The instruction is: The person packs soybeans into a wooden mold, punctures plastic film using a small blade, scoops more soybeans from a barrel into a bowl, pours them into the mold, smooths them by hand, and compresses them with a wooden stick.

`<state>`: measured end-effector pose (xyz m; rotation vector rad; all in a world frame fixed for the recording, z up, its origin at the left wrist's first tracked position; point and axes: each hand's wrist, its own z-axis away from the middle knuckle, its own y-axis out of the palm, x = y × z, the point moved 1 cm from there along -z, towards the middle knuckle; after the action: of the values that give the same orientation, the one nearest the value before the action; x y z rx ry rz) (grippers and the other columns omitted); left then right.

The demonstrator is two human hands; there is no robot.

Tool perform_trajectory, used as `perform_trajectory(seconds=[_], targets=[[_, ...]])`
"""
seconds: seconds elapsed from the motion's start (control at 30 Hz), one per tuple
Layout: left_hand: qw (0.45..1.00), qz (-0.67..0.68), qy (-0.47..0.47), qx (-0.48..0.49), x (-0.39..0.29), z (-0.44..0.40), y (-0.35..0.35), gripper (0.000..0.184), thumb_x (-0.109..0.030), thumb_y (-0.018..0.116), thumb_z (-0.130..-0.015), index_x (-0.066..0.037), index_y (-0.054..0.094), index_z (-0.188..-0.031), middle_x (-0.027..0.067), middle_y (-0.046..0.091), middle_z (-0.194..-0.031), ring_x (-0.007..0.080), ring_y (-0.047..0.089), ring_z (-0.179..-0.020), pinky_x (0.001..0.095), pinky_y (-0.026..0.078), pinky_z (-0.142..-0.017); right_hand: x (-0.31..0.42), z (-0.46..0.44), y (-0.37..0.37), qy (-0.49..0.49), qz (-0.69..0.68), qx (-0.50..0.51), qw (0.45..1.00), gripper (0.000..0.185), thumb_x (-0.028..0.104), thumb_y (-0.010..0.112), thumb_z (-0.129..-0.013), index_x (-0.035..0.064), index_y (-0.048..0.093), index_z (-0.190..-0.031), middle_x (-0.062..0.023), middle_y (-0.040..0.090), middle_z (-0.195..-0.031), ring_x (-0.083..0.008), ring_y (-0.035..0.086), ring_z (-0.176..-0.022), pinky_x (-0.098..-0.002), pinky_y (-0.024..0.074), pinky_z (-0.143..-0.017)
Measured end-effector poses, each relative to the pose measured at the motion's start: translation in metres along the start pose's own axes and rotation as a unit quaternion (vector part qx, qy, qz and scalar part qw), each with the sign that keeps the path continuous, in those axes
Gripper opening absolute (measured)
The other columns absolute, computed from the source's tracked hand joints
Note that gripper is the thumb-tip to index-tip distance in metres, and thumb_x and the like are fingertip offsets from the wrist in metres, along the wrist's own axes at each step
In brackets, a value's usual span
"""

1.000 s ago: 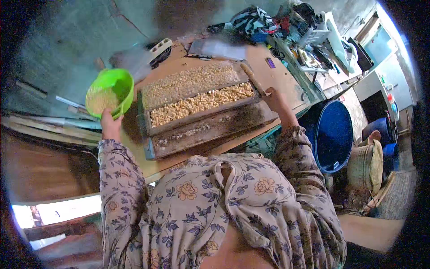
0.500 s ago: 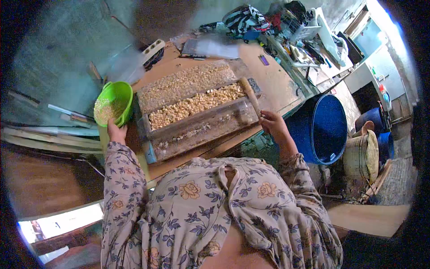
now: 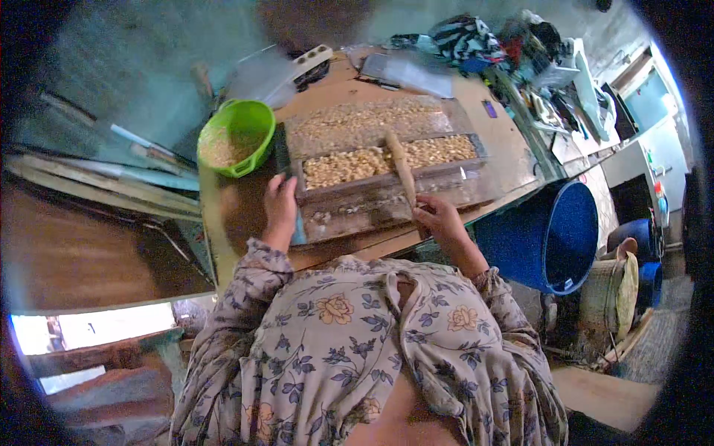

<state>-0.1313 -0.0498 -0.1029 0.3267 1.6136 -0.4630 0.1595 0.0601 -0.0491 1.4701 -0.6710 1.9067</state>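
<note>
Stick (image 3: 402,168) extends forward from right fingers (image 3: 427,209), across narrow tray (image 3: 357,184).

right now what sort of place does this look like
Probably a small food workshop: a wooden mould packed with a nutty or puffed mix on a worktable, a green basin with more loose pieces, and a big blue drum beside the table.

A rough workshop or small production room is indicated. Bare, stained walls (image 3: 134,67) are seen behind a wooden table (image 3: 476,111). Long boards (image 3: 111,182) are stacked at the left; tools and cloths (image 3: 465,41) are heaped at the back; large blue barrels (image 3: 573,238) are stood at the right.
</note>
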Motion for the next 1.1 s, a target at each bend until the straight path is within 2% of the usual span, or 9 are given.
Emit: perform_trajectory(seconds=[0.07,0.17,0.3,0.47,0.53,0.6,0.63,0.9,1.1], targets=[[0.989,-0.117,0.095,0.0,-0.007,0.008,-0.001,0.029,-0.024,0.055,-0.074,0.0,0.055,-0.091,0.0166,0.053,-0.099,0.0282,0.048,-0.098,0.035,0.035,-0.085,-0.013,-0.008,0.02,-0.009,0.039,0.037,0.999,0.026,0.008,0.053,-0.08,-0.004,0.048,-0.102,-0.0002,0.047,-0.065,-0.0076,0.044,-0.053,-0.022,0.037,-0.046],[0.988,-0.128,0.081,0.007,-0.005,0.005,0.003,0.023,-0.023,0.055,-0.075,-0.002,0.055,-0.084,0.0188,0.051,-0.1,0.032,0.045,-0.101,0.0367,0.034,-0.087,-0.006,-0.008,0.048,-0.022,0.041,0.092,0.995,0.021,0.006,0.052,-0.08,-0.0013,0.049,-0.099,0.0002,0.047,-0.064,-0.0084,0.045,-0.053,-0.0229,0.0374,-0.044],[0.964,-0.17,0.199,-0.048,-0.004,0.007,0.005,0.019,-0.021,0.055,-0.075,-0.002,0.053,-0.077,0.0211,0.048,-0.105,0.0331,0.04,-0.107,0.0403,0.031,-0.09,0.002,-0.018,0.071,-0.022,0.031,0.05,0.998,0.019,0.006,0.052,-0.08,-0.0023,0.051,-0.097,-0.0011,0.05,-0.069,-0.0085,0.046,-0.056,-0.0232,0.0385,-0.045],[0.967,-0.156,0.199,-0.036,-0.004,0.009,0.003,0.02,-0.022,0.053,-0.077,-0.002,0.053,-0.078,0.0216,0.048,-0.106,0.0327,0.039,-0.108,0.0408,0.03,-0.091,0.02,-0.01,0.106,-0.022,0.174,0.078,0.981,0.021,0.007,0.053,-0.079,-0.0043,0.051,-0.096,-0.0026,0.051,-0.058,-0.0094,0.046,-0.046,-0.0249,0.0383,-0.041],[0.966,-0.152,0.207,-0.03,-0.003,0.008,0.002,0.02,-0.021,0.053,-0.077,-0.001,0.052,-0.077,0.0215,0.048,-0.105,0.0328,0.04,-0.107,0.0415,0.03,-0.09,0.009,-0.01,0.117,-0.016,0.101,0.087,0.991,0.022,0.006,0.053,-0.079,-0.0047,0.051,-0.098,-0.0034,0.05,-0.053,-0.0096,0.047,-0.044,-0.0252,0.0379,-0.04],[0.969,-0.151,0.195,-0.029,-0.003,0.008,0.002,0.02,-0.021,0.053,-0.077,-0.001,0.052,-0.077,0.0214,0.048,-0.105,0.033,0.04,-0.106,0.0418,0.03,-0.09,0.002,-0.013,0.123,-0.163,0.204,0.121,0.958,0.025,0.006,0.053,-0.078,-0.0049,0.051,-0.1,-0.0048,0.051,-0.054,-0.0096,0.048,-0.044,-0.0255,0.0375,-0.039],[0.971,-0.152,0.182,-0.03,-0.003,0.009,0.002,0.02,-0.021,0.053,-0.078,-0.001,0.052,-0.078,0.0212,0.048,-0.104,0.0332,0.04,-0.106,0.0422,0.03,-0.09,0.003,-0.008,0.127,-0.079,0.137,0.129,0.979,0.029,0.006,0.054,-0.077,-0.0054,0.049,-0.103,-0.0056,0.052,-0.055,-0.01,0.049,-0.045,-0.0256,0.0375,-0.038],[0.957,-0.151,0.248,-0.026,-0.005,0.011,0.002,0.017,-0.018,0.053,-0.078,-0.001,0.051,-0.082,0.0203,0.045,-0.111,0.0339,0.041,-0.105,0.0396,0.032,-0.089,-0.018,-0.019,0.057,-0.101,0.226,-0.021,0.969,0.036,0.006,0.057,-0.075,-0.0059,0.047,-0.108,-0.0068,0.054,-0.062,-0.0106,0.049,-0.046,-0.0252,0.0386,-0.039],[0.916,-0.266,0.294,0.058,-0.011,0.014,0.006,0.045,-0.031,0.055,-0.076,-0.004,0.045,-0.111,0.021,0.033,-0.125,0.036,0.03,-0.116,0.0456,0.025,-0.093,-0.006,0.008,-0.023,-0.055,0.034,-0.157,0.985,0.03,0.007,0.056,-0.077,-0.0044,0.049,-0.104,-0.004,0.051,-0.064,-0.0106,0.047,-0.05,-0.0247,0.0384,-0.042]])
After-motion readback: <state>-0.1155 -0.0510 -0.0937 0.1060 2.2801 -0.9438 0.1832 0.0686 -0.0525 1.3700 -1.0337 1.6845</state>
